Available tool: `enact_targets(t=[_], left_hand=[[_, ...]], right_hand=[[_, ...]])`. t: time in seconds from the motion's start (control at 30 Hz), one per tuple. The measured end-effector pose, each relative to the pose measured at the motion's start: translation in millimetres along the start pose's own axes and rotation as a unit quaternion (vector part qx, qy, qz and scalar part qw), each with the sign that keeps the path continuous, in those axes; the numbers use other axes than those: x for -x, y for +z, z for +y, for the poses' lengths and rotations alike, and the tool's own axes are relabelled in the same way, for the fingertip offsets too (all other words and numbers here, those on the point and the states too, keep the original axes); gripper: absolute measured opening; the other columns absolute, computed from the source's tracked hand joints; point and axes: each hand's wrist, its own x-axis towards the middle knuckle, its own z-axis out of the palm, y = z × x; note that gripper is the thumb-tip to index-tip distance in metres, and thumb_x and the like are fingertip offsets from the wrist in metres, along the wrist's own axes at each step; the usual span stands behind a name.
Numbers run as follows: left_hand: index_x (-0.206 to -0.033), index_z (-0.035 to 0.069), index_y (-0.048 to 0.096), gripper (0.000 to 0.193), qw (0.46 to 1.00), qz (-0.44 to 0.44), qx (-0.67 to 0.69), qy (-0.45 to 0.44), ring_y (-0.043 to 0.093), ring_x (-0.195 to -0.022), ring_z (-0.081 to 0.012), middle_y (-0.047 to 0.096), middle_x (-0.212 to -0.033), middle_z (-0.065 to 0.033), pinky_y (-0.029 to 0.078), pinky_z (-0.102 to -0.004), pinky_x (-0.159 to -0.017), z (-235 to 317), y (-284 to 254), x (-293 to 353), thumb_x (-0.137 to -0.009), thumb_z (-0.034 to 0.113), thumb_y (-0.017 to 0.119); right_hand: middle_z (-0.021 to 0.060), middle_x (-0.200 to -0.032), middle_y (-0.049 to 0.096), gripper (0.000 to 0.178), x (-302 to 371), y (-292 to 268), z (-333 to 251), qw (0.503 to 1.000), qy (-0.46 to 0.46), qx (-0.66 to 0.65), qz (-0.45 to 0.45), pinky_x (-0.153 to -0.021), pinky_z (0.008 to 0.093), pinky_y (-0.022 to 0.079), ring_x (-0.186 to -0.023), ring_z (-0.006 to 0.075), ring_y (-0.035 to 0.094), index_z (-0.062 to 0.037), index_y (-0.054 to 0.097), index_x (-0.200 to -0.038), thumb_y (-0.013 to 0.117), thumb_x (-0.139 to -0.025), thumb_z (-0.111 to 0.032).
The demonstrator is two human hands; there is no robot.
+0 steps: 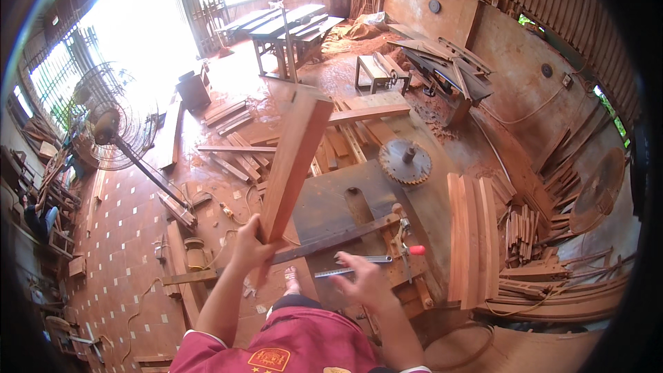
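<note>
One beam [297, 159] slants up and away from our left hand [252, 247], which is clamped round it near its lower end; right of that grip our right hand [366, 284] sits partly curled over a ruler [327, 273], though we cannot tell whether the fingers pinch it; just right of the ruler we see a red handle [416, 250]; beyond both hands lie a dark table [318, 200] and a toothed blade [420, 166]; well left of the grip stands a fan [106, 126].
</note>
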Motion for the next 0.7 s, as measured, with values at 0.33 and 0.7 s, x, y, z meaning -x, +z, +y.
enact_targets(t=[0.33, 0.7], left_hand=[[-0.099, 0.0, 0.065, 0.074, 0.926, -0.144, -0.346, -0.037, 0.073, -0.093, -0.0402, 0.075, -0.096, -0.0221, 0.057, -0.0474, -0.082, -93, 27, -72, -0.065, 0.059, 0.093], [-0.104, 0.003, 0.066, 0.076, 0.908, -0.234, -0.349, -0.001, 0.069, -0.106, -0.0409, 0.072, -0.106, -0.022, 0.056, -0.0476, -0.093, -152, 116, -94, -0.065, 0.063, 0.091]], right_hand=[[0.027, -0.129, 0.064, 0.054, 49, -73, 84, 0.912, 0.199, 0.183, 0.308, -0.106, 0.0514, 0.049, -0.123, 0.0439, 0.06, 0.0052, 0.06, -0.133, 0.077, -0.091, -0.024], [0.0329, -0.142, 0.055, 0.075, 76, -37, 109, 0.918, 0.299, 0.102, 0.242, -0.114, 0.051, 0.044, -0.134, 0.0479, 0.052, 0.0068, 0.046, -0.149, 0.078, -0.09, -0.027]])
